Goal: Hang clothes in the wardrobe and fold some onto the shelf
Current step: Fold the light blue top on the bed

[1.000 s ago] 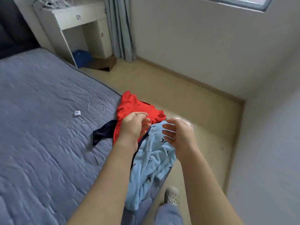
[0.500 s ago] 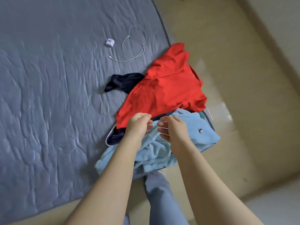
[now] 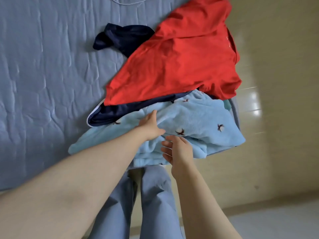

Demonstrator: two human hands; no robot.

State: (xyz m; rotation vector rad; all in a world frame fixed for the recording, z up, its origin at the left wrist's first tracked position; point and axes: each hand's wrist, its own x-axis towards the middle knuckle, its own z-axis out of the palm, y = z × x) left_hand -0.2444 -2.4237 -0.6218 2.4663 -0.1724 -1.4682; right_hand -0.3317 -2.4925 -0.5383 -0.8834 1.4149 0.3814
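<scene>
Head view, the only one. Pile sits at the near right corner of the bed [image 3: 43, 66], part of it hanging over the edge toward the floor [image 3: 276, 83]. Blue fleece garment [image 3: 198, 121] is nearest me, crumpled, small dark motifs on it. Red shirt [image 3: 176, 66] lies just beyond and overlaps its far edge, with a navy garment [image 3: 124, 37] sticking out to the left from under the red. More navy fabric with a white trim [image 3: 120, 111] sits between red and fleece; can't tell if it's the same piece. My left hand [image 3: 150, 126] lies flat on the fleece, fingers straight and pointing away, gripping nothing. My right hand [image 3: 176, 149] is just beside it at the near edge of the fleece, fingers spread and relaxed, touching the fabric, no pinch that I can see. Handling guess: fleece is soft, thick, light, zero stiffness, so it'll sag and drag whatever lies on it. The red overlap may come along. Best hold is probably a seam or hem, two points spread apart; collar and waistband aren't identifiable in this heap. Wardrobe and shelf aren't in view.
</scene>
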